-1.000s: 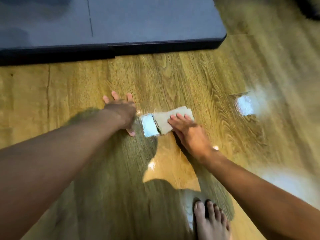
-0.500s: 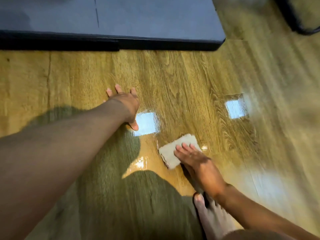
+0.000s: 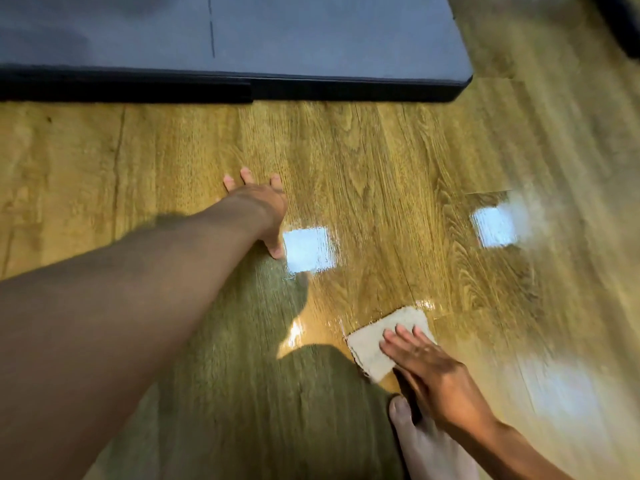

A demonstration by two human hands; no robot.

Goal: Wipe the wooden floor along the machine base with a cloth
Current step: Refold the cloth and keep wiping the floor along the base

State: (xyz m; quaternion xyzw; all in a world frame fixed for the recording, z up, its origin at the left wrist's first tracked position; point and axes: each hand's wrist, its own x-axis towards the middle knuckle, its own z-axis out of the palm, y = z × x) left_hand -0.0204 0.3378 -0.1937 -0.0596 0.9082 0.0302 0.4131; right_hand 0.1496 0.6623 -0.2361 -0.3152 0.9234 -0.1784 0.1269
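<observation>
A folded beige cloth (image 3: 377, 341) lies flat on the glossy wooden floor (image 3: 381, 174). My right hand (image 3: 426, 365) presses down on it with straight fingers. My left hand (image 3: 263, 209) rests flat on the floor, fingers spread, well to the left of the cloth and farther from me. The grey machine base (image 3: 277, 32) with its black lower edge runs across the top of the view, a good distance beyond both hands.
My bare foot (image 3: 422, 441) stands on the floor just below my right hand. Bright window reflections shine on the boards near my left thumb and at the right. A dark object sits at the top right corner.
My right hand has dragged the cloth toward me and to the right, away from the machine base. My left hand has stayed planted on the floor.
</observation>
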